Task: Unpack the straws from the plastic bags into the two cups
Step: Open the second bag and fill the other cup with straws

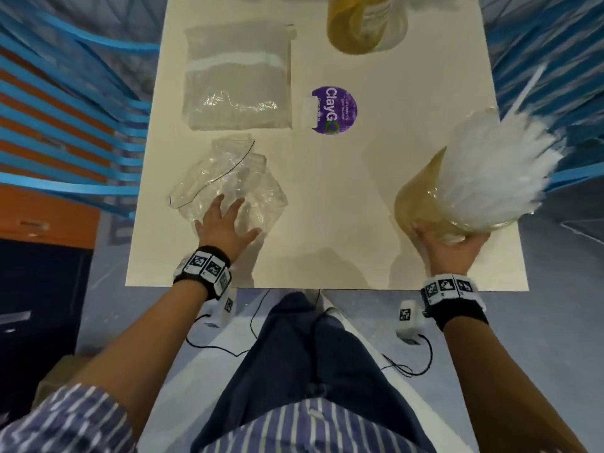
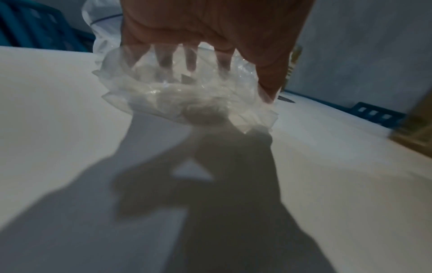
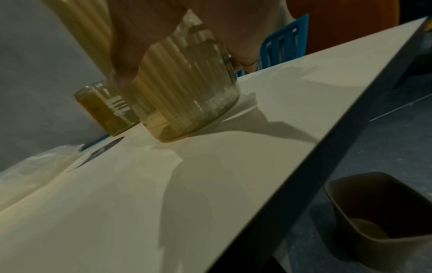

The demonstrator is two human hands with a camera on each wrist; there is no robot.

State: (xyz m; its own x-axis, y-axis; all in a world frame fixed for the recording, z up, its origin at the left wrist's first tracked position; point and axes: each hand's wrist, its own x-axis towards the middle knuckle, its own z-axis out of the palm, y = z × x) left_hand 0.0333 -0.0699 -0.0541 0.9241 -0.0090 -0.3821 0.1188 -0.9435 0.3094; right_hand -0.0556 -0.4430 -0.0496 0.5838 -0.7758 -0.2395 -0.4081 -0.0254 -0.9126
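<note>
Item one: at lower right of the head view we see the right hand (image 1: 449,248) curled round the base of a tilted amber cup (image 1: 425,201) packed with white straws (image 1: 500,165). Item two: at centre left, the left hand (image 1: 225,225), fingers spread, rests on a crumpled empty bag (image 1: 199,188). Item three: above it we note a full bag of straws (image 1: 237,76). Item four: a second cup (image 1: 366,21) at the top edge, well apart from both hands. All lie on the white table (image 1: 327,207).

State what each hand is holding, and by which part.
The right hand grips the cup of straws by its base. The left hand holds nothing: its spread fingers rest on the empty plastic bag.
</note>
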